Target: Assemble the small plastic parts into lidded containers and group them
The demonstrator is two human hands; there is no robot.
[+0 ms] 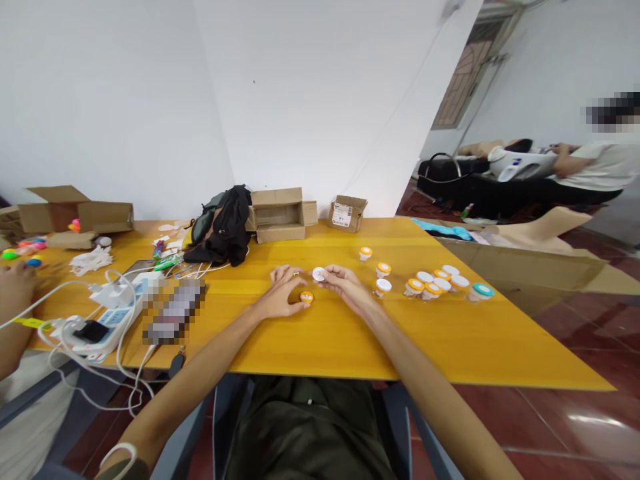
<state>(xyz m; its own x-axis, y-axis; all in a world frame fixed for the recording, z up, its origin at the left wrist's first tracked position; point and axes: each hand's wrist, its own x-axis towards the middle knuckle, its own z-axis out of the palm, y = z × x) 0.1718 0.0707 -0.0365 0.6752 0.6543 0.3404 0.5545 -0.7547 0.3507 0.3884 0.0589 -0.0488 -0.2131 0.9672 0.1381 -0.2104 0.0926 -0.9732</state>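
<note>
The left hand is gripping a small orange-lidded jar on the desk. The right hand is pinching a white lid just above it.

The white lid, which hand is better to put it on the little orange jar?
Probably the right hand: its fingertips already pinch the white lid. The left hand rests against the orange jar, steadying it.

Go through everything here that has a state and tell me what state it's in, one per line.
Orange jar: upright, open, left hand touching it.
White lid: off, held by right hand.
Teal jar: lidded, upright.
Boxes: flaps open.
</note>
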